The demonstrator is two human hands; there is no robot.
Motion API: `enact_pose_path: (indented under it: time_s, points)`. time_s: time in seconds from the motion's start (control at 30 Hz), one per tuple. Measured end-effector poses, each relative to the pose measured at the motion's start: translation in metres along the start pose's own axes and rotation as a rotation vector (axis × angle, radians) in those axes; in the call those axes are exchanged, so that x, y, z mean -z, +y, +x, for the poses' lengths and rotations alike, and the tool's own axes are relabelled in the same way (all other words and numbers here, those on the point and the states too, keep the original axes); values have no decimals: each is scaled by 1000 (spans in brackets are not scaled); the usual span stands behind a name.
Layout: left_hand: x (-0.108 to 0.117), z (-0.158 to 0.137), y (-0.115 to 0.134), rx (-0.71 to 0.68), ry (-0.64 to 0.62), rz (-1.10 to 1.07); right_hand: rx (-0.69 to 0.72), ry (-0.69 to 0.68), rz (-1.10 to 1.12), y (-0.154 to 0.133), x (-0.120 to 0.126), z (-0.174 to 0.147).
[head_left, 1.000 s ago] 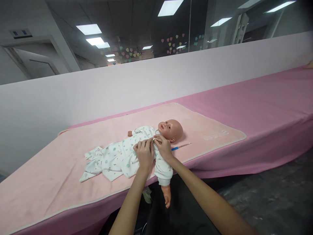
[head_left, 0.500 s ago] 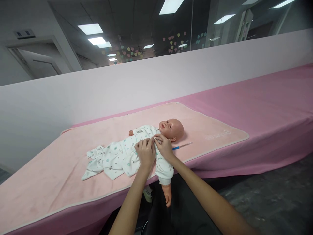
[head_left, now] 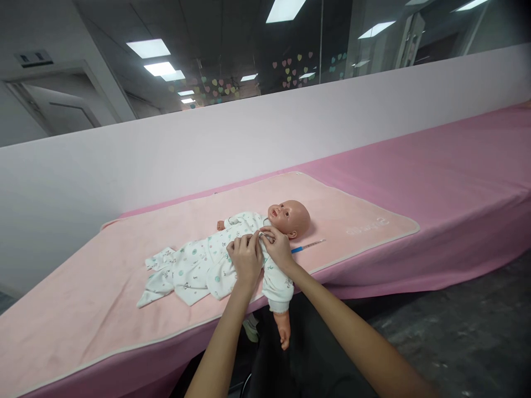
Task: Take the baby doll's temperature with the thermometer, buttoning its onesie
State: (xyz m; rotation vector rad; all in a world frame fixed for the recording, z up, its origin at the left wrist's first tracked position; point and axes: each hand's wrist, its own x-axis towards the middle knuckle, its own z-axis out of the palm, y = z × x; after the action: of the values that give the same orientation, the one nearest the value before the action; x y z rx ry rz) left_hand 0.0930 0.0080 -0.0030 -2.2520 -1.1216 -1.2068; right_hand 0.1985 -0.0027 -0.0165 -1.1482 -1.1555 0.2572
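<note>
A long, plain white partition wall [head_left: 166,160] runs across behind a long table draped in smooth pink cloth [head_left: 423,152]. Above the wall stretches a wide, dark glass pane [head_left: 224,27], dotted with small heart-shaped stickers in pink, yellow and green [head_left: 291,72]. Bright rectangular white light panels [head_left: 148,48] show in the glass, whether reflected or beyond it is unclear. At upper left stands a pale framed door [head_left: 62,113]. Mottled dark grey flooring [head_left: 477,315] spreads at lower right.

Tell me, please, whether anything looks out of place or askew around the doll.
The doll lies on the pink mat, but its near arm sticks out past the edge of the table, which looks askew. I see no spill.
</note>
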Motion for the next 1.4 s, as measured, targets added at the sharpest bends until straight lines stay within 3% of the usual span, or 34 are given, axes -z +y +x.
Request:
enact_pose_path:
  time_s: [0.53, 1.4]
  points:
    - [3, 1, 0, 9, -29, -13, -73, -21, 133, 6, -2, 0]
    - [7, 1, 1, 26, 15, -148, -46, -17, 89, 6, 0, 1]
